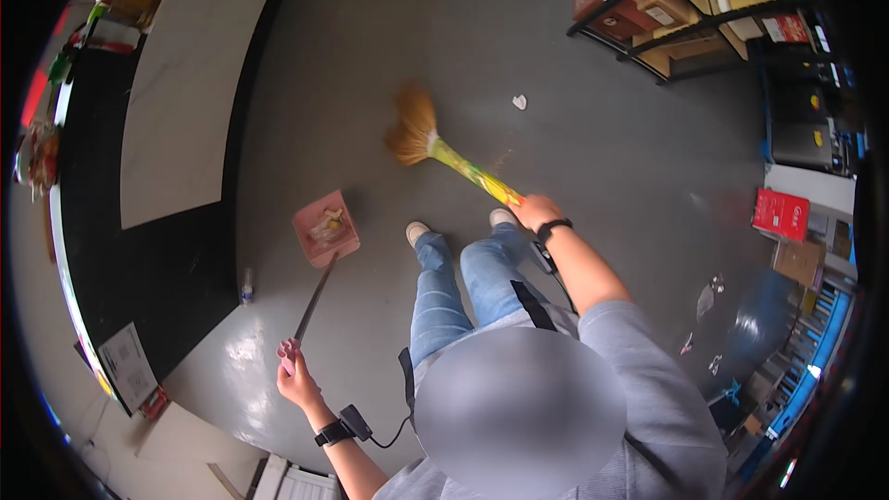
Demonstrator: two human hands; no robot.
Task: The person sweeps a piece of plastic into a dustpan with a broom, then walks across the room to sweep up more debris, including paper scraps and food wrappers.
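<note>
My right hand is wrapped round the green and yellow handle of a broom. Its brown bristles fan out toward the upper left over the grey floor and look smeared by motion. My left hand grips the pink top of a long-handled dustpan. A dark pole runs from that hand to the pink pan, which holds some crumpled, pale and yellowish litter. The broom's bristles are apart from the pan, up and to its right. A crumpled white scrap lies on the floor right of the bristles.
A black counter with a pale panel runs along the left, a plastic bottle by its base. Shelves with cardboard boxes stand at upper right. More litter lies on the floor at right, near a red box.
</note>
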